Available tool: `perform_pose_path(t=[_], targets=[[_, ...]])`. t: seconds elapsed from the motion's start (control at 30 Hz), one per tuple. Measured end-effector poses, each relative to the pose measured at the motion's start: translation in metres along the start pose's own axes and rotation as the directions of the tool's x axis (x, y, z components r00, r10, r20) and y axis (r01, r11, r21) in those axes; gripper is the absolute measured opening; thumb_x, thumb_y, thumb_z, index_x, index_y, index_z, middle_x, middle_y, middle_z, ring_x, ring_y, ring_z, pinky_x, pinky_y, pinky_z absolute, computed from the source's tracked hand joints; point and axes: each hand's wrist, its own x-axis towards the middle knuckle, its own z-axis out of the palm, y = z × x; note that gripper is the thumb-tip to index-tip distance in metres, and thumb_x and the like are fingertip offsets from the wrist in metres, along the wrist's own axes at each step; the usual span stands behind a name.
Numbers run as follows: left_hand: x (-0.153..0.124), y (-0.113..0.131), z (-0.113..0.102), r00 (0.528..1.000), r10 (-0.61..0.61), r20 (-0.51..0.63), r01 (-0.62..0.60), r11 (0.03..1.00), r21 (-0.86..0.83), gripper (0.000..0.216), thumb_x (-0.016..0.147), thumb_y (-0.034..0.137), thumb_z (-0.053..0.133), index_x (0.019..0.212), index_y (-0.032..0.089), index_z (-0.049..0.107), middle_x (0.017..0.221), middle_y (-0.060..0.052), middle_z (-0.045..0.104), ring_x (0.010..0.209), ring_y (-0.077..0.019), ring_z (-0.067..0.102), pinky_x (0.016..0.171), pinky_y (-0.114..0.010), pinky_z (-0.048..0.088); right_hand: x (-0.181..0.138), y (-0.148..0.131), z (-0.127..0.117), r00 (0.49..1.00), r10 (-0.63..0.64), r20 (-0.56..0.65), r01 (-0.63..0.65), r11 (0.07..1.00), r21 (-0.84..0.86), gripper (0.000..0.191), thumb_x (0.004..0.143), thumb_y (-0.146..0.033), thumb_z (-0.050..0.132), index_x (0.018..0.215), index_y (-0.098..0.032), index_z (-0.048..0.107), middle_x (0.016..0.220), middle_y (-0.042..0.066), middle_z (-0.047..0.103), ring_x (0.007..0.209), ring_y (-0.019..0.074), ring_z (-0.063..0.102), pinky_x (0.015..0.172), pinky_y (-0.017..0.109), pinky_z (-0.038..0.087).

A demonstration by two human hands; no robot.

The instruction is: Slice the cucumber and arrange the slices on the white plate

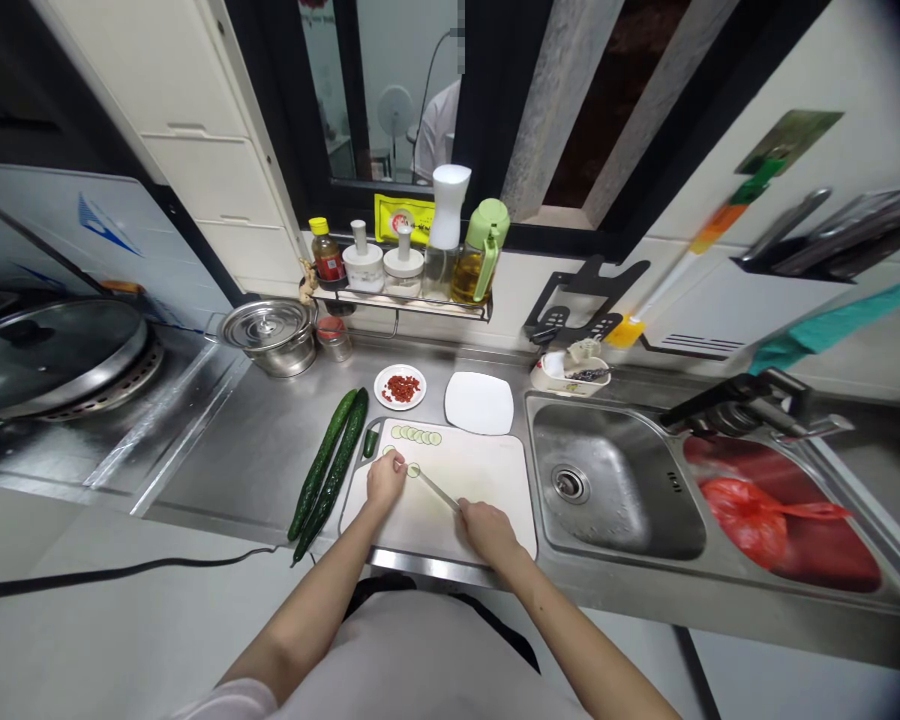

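Observation:
My right hand (489, 532) is wrapped round the handle of a knife (439, 492), its blade slanting up and left over the white cutting board (487, 480). At the blade's tip lies a thin cucumber slice (413, 470). My left hand (385, 478) is beside that slice, fingers curled and pressed together; what they hold, if anything, is too small to make out. Another slice shows partly behind these fingers. Along the board's far edge runs an overlapping row of cucumber slices (417, 435). A short cucumber end piece (371, 443) lies at the board's upper left corner.
Two whole cucumbers (334, 470) lie left of the board. Behind it stand a small plate of red berries (400, 387) and a white square plate (479, 402). The sink (619, 490) is on the right, a lidded pot (274, 338) at the back left, a seasoning rack (412, 298) above.

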Motion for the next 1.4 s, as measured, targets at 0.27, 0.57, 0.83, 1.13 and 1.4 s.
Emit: perform_pose_path(t=[0.27, 0.57, 0.83, 1.13, 1.4], targets=[[0.001, 0.001, -0.002, 1.0, -0.016, 0.007, 0.016, 1.0, -0.01, 0.008, 0.08, 0.022, 0.057, 0.086, 0.023, 0.062, 0.077, 0.001, 0.066, 0.074, -0.0155, 0.059, 0.065, -0.024, 0.034, 0.0, -0.006, -0.001, 0.999, 0.017, 0.031, -0.017, 1.0, 0.001, 0.033, 0.091, -0.008, 0.034, 0.113, -0.013, 0.058, 0.096, 0.016, 0.069, 0.096, 0.0252, 0.066, 0.075, 0.031, 0.046], [0.003, 0.002, -0.002, 0.999, -0.022, 0.026, 0.022, 1.0, 0.009, 0.01, 0.08, 0.023, 0.058, 0.088, 0.023, 0.063, 0.078, 0.0, 0.067, 0.076, -0.0163, 0.06, 0.065, -0.025, 0.035, 0.001, -0.006, -0.007, 0.999, 0.02, 0.04, -0.02, 1.0, 0.008, 0.034, 0.09, -0.007, 0.034, 0.113, -0.012, 0.058, 0.097, 0.016, 0.069, 0.096, 0.0258, 0.066, 0.074, 0.032, 0.047], [0.004, 0.002, -0.001, 0.999, -0.021, 0.025, 0.02, 0.999, 0.024, 0.01, 0.079, 0.023, 0.058, 0.088, 0.023, 0.063, 0.079, 0.0, 0.068, 0.077, -0.0164, 0.061, 0.066, -0.025, 0.036, 0.001, -0.005, -0.008, 0.999, -0.002, 0.035, 0.002, 1.0, 0.002, 0.032, 0.092, -0.01, 0.034, 0.112, -0.012, 0.059, 0.097, 0.016, 0.069, 0.096, 0.0254, 0.066, 0.074, 0.031, 0.046], [0.004, 0.003, -0.002, 0.999, -0.027, 0.033, 0.026, 1.0, 0.016, 0.008, 0.079, 0.024, 0.06, 0.087, 0.023, 0.062, 0.08, 0.0, 0.068, 0.077, -0.0159, 0.061, 0.066, -0.024, 0.036, 0.008, -0.006, -0.006, 0.999, -0.013, 0.043, 0.013, 1.0, 0.002, 0.032, 0.09, -0.008, 0.035, 0.112, -0.012, 0.058, 0.097, 0.015, 0.069, 0.096, 0.0244, 0.066, 0.074, 0.03, 0.046], [0.004, 0.004, -0.004, 0.999, -0.03, 0.034, 0.03, 0.999, 0.016, 0.008, 0.08, 0.024, 0.061, 0.087, 0.023, 0.063, 0.08, 0.0, 0.068, 0.077, -0.0161, 0.061, 0.066, -0.024, 0.036, 0.005, -0.006, -0.011, 0.999, -0.004, 0.048, 0.003, 1.0, 0.011, 0.031, 0.091, -0.008, 0.035, 0.111, -0.013, 0.059, 0.097, 0.016, 0.069, 0.096, 0.0251, 0.066, 0.073, 0.031, 0.046]])
